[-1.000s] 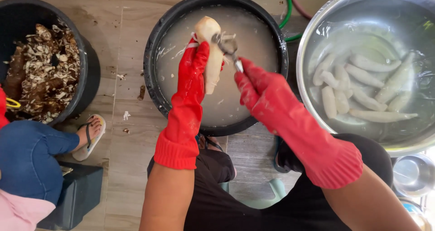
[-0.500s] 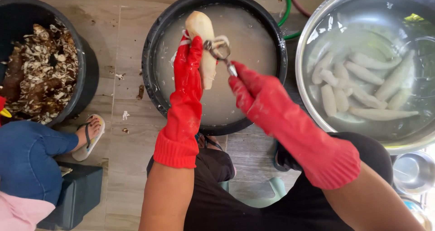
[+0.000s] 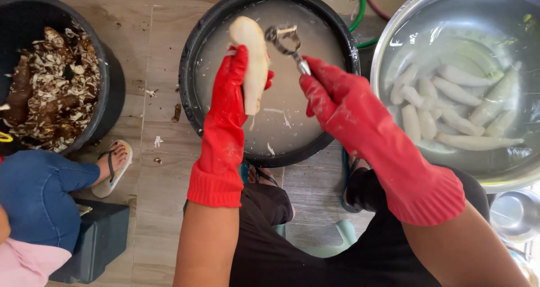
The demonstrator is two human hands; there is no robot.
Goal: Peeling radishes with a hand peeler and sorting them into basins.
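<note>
We see the left hand (image 3: 233, 90), in a red rubber glove, wrapped around a pale peeled root (image 3: 252, 59) held upright over the black round basin of cloudy water (image 3: 332, 39). The right hand (image 3: 332, 98), gloved alike, grips a metal peeler (image 3: 286, 42) whose blade sits just beside the root's top. Peeled roots (image 3: 450, 104) soak in a steel bowl (image 3: 394, 34) nearby.

A pale peeled root (image 3: 251, 62) stood nearly upright in the upper centre of the frame. Just right of its tip, a metal peeler (image 3: 286, 44) lay tilted, head up-left.
</note>
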